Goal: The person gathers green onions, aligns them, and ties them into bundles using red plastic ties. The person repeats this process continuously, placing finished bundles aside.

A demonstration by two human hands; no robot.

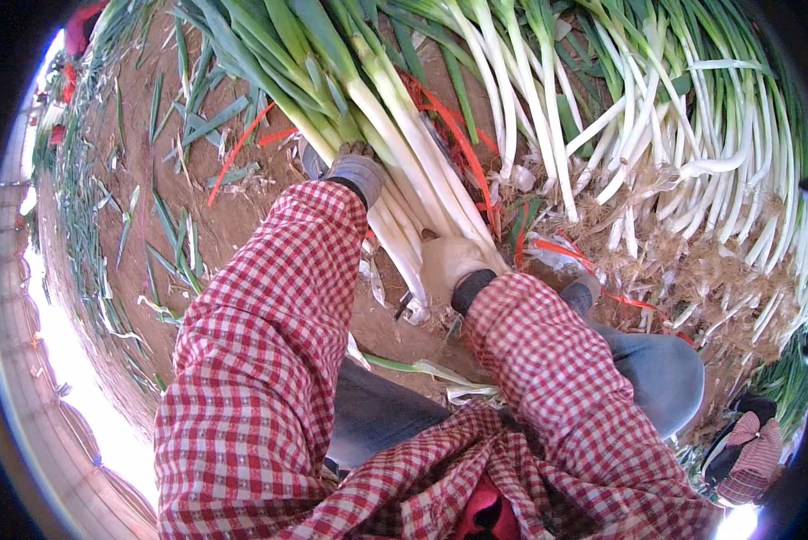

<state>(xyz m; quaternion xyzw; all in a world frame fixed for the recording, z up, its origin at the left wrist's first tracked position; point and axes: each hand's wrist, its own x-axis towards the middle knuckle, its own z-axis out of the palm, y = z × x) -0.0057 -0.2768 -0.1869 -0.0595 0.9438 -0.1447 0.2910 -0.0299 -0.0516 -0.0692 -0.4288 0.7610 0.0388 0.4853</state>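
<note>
A bundle of large green onions (417,155) lies on the soil before me, its leaves pointing away and its white root ends towards me. My left hand (357,172), in a grey glove, is on the bundle where the stalks turn green; its fingers are mostly hidden. Over the white stalks near the roots rests my right hand (451,266), in a pale glove, with its fingertips partly out of sight, so its grip cannot be told. Red plastic ribbon (468,145) runs beside and behind the bundle.
A large pile of green onions (728,148) lies at the right, roots towards me. Loose leaves (174,229) litter the soil at the left. More red ribbon (620,297) trails near my right knee. Another person (748,455) is at the lower right edge.
</note>
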